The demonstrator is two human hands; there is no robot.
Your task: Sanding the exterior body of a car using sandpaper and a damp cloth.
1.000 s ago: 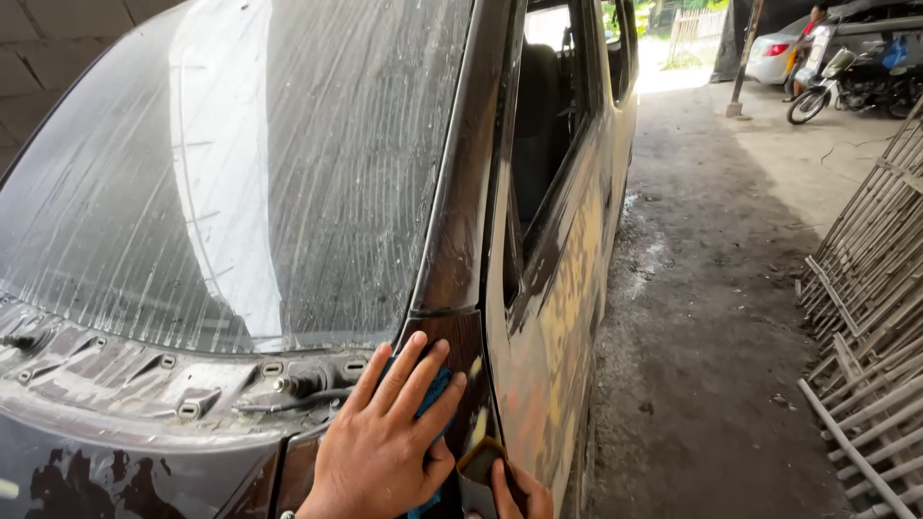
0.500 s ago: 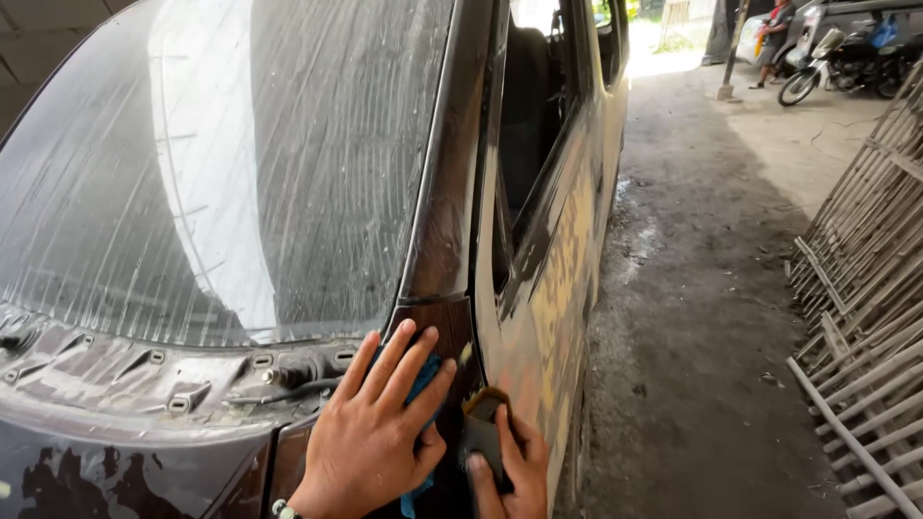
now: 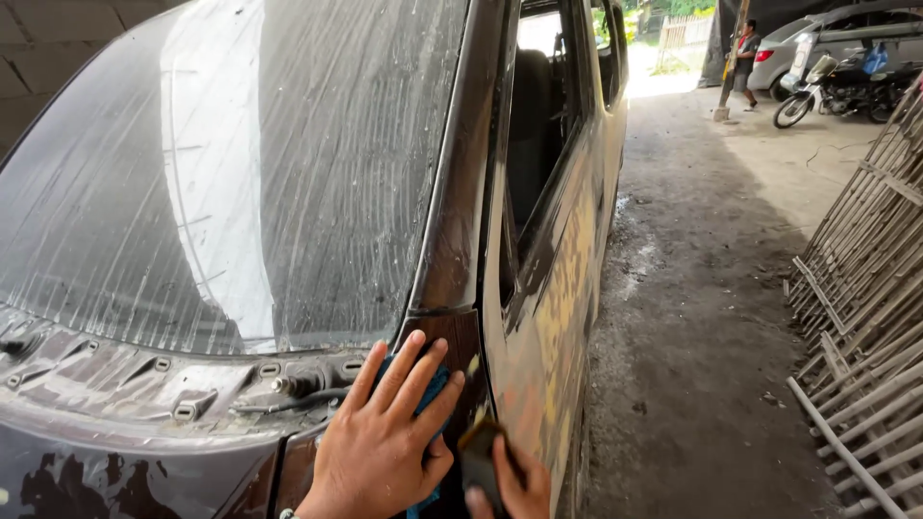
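I'm seeing left hand (image 3: 385, 442) pressing crumpled blue cloth (image 3: 431, 389) flat on brown car pillar (image 3: 452, 231); right hand (image 3: 510, 485), at 3 o'clock, gripping dark block (image 3: 478, 452).

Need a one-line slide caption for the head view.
Left hand presses a blue cloth on a dark van's front pillar; right hand holds a dark block beside it.
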